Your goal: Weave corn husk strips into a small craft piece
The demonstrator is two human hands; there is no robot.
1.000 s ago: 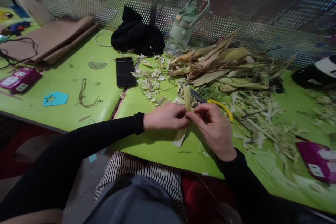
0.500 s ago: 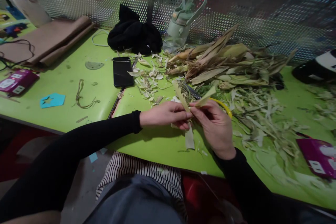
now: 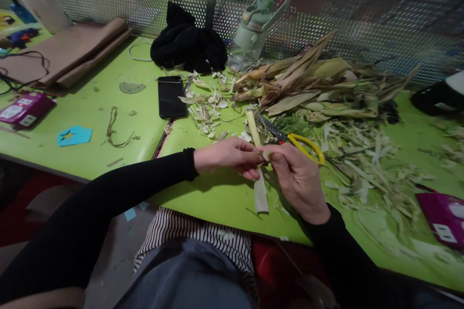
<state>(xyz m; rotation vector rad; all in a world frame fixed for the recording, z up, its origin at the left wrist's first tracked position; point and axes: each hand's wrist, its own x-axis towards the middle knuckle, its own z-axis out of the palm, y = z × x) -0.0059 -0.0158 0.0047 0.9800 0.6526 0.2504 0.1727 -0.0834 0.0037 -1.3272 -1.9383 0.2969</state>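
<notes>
My left hand (image 3: 228,155) and my right hand (image 3: 295,178) meet above the near edge of the green table (image 3: 108,106). Both pinch a pale corn husk strip (image 3: 260,193). One end of the strip sticks up between the fingers, the other hangs down toward the table. Just behind my right hand lie scissors with yellow handles (image 3: 306,146). A pile of dried corn husks (image 3: 311,84) sits farther back.
Husk scraps (image 3: 362,164) cover the table to the right. A black phone (image 3: 169,96), a black cloth (image 3: 188,46) and a green bottle (image 3: 259,21) stand behind. Magenta boxes (image 3: 25,108) (image 3: 442,217), a blue star cut-out (image 3: 74,135), twine (image 3: 116,130) and a perforated metal screen (image 3: 362,14) are around.
The side piece that my right hand had pulled out to the right is folded back in. The strip's upper end now stands upright and the lower end hangs straighter.
</notes>
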